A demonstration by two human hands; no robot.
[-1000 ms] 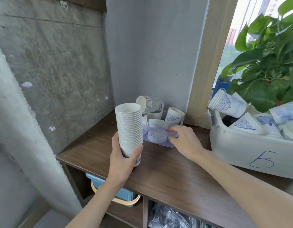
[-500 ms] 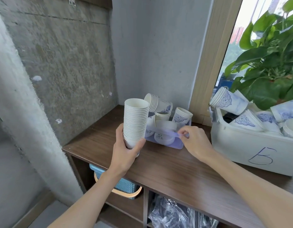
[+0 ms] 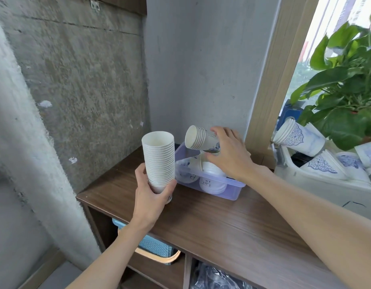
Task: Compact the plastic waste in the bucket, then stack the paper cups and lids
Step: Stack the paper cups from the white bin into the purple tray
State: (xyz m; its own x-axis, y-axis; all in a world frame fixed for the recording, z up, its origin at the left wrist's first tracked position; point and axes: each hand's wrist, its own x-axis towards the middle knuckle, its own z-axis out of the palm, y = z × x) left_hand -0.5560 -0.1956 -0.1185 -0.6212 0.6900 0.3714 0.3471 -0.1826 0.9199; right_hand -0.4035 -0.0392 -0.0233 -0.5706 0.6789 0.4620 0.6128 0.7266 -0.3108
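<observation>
Your left hand [image 3: 151,195] is wrapped around the base of a tall stack [image 3: 158,159] of white paper cups, thumb on the right side and fingers on the left. The stack stands upright, mouth up, at the front left of the desk [image 3: 232,226]. You cannot tell whether its base touches the wood.

Your right hand [image 3: 230,155] grips a small stack [image 3: 198,137] of cups by its bottom end, fingers curled over the top and thumb beneath. It lies on its side with the mouths facing left, over the back of a clear purple tray [image 3: 232,188]. The tray sits on the desk just right of the tall stack and holds white lids [image 3: 211,184] and more cups.

A white bin [image 3: 326,188] with blue-patterned cups stands at the far right, a plant [image 3: 347,90] behind it. Under the desk are a blue basket [image 3: 155,247] and crumpled plastic [image 3: 218,276].
</observation>
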